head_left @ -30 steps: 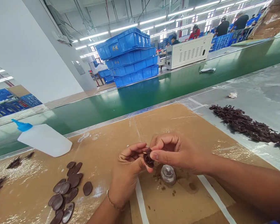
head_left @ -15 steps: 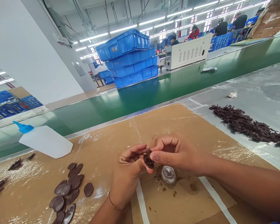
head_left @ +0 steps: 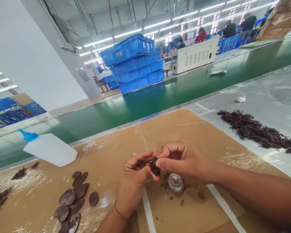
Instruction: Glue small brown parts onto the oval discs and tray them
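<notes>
Thin bracelet (head_left: 118, 212), left wrist (head_left: 125, 207), bare forearms (head_left: 252, 184)

Brown sheet (head_left: 174, 126) partly covers grey bench (head_left: 276, 94); sheet bears bottle (head_left: 50, 150), brown discs (head_left: 70, 198), clear dish (head_left: 176, 183); bare grey bears stringy heap (head_left: 254, 129).

In the fingers (head_left: 160, 164): one dark oval piece (head_left: 155, 169). Just beside: one clear container (head_left: 176, 183). Left of the fingers: one bottle (head_left: 50, 150), one separate disc (head_left: 93, 198), one disc pile (head_left: 79, 191) (at least ten; overlap prevents exact count). Right: one strand heap (head_left: 254, 131). Beyond the fingers: four stacked crates (head_left: 137, 68), one beige housing (head_left: 196, 55).
</notes>
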`<state>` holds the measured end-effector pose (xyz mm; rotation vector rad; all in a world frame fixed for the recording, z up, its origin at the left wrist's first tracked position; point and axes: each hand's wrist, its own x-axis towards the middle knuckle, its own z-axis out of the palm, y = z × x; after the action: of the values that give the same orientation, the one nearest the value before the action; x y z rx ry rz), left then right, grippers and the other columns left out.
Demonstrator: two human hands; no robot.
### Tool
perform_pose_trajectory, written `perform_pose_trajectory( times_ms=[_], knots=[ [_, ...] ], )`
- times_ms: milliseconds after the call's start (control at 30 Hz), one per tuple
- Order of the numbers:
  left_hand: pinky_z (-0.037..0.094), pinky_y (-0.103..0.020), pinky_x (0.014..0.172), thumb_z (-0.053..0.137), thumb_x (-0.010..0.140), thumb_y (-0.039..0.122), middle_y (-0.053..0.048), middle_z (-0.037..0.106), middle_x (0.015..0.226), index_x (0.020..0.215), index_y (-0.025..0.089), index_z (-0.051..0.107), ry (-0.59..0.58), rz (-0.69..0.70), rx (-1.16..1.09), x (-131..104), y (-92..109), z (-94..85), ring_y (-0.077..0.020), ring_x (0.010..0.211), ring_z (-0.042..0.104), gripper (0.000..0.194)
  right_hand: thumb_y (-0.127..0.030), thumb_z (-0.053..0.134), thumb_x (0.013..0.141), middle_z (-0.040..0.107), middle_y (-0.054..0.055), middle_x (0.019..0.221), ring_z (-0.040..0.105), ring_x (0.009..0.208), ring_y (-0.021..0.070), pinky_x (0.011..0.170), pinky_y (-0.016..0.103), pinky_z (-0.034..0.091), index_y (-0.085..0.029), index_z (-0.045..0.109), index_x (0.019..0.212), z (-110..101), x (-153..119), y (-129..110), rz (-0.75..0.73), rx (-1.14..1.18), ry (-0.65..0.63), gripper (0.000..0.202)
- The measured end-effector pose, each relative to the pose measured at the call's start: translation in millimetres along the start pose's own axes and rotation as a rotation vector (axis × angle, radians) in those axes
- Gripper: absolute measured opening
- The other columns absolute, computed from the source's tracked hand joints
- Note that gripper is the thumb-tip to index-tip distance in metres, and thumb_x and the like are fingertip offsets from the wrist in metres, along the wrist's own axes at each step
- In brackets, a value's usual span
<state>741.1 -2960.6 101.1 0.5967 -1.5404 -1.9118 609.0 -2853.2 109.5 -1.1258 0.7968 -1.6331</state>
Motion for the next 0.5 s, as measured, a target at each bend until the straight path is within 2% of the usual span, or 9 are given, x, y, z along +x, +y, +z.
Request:
perform_pose_trajectory(
  times_ms=[500],
  knots=[
    [0.053, -0.014, 0.063, 0.088, 0.054, 0.024, -0.001, 0.074, 0.074, 0.079, 0.024, 0.076, -0.008, 0.027, 0.026, 1.0, -0.6, -1.7, -0.0089, 0.066, 0.064, 0.028, -0.025, 0.067, 0.084, 0.068, 0.001, 0.073, 0.068, 0.073, 0.0122, 0.070, 0.026, 0.054, -0.015, 0.055, 0.072, 0.6, -0.2, 0.9, -0.009, -0.009, 0.000, 0.020]
  ],
)
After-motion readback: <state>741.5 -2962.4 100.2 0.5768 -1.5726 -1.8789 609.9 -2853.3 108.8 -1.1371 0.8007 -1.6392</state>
